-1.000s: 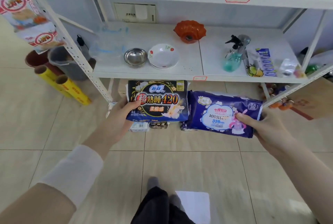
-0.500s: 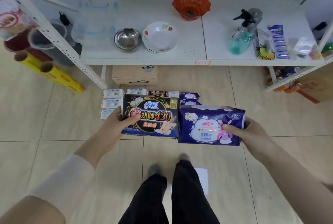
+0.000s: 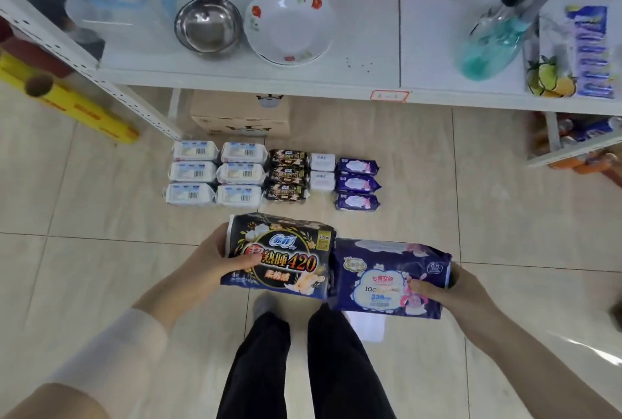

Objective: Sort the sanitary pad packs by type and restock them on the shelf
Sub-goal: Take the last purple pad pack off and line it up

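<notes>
Shelf (image 3: pixel 437 31): white board spanning the 12 o'clock zone of the view.

Floor packs (image 3: pixel 215 179): laid out in columns by type below the shelf edge, at 12 o'clock from the hands. White packs are at 9 o'clock of the group, small black packs (image 3: pixel 287 179) in the middle, small purple packs (image 3: pixel 357 184) at 3 o'clock.

Black pack (image 3: pixel 286 257): held above the floor, face up.

Purple pack (image 3: pixel 387 280): at 3 o'clock of the black pack, edges touching.

Left hand (image 3: pixel 215 263): grips the black pack's 9 o'clock end, thumb on top.

Right hand (image 3: pixel 461 287): grips the purple pack's 3 o'clock end, thumb on top.
</notes>
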Tool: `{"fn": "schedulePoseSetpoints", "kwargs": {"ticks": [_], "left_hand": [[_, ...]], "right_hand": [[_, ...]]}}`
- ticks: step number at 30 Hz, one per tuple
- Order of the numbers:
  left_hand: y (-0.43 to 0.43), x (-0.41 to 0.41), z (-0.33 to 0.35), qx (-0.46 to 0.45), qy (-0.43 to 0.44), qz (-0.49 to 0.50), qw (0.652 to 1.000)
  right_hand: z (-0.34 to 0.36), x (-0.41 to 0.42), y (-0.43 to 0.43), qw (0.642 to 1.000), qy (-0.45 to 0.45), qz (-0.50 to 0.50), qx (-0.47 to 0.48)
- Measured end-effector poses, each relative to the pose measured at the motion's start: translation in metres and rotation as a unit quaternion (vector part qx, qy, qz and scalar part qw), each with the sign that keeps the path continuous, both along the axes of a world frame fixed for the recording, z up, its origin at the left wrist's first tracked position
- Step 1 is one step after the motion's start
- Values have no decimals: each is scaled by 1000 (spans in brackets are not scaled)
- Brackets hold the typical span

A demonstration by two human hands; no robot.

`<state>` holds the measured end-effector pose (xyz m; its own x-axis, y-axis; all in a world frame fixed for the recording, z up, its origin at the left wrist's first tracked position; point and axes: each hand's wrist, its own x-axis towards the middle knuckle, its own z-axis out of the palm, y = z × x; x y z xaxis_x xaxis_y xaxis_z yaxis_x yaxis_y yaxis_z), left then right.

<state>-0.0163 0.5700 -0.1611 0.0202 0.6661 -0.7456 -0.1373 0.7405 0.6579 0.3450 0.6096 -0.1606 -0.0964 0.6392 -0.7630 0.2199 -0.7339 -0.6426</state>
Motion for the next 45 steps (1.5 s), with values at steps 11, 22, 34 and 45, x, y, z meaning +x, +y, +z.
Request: {"fn": "schedulePoseSetpoints", "kwargs": {"ticks": [11,22,34,45], "left_hand": [[38,-41,-195,0,81,-17,997],[56,-64,-465,45,151,-11,987],[54,-56,-576,130,188,6,973],[48,-57,-604,176,225,19,958]], "right_hand": [[-190,8,30,997,-73,-18,1],[-454,5,73,986,-154,22,61],[-570,23,80,975,-140,22,171],[-589,25,79,953,-179,22,244]]}}
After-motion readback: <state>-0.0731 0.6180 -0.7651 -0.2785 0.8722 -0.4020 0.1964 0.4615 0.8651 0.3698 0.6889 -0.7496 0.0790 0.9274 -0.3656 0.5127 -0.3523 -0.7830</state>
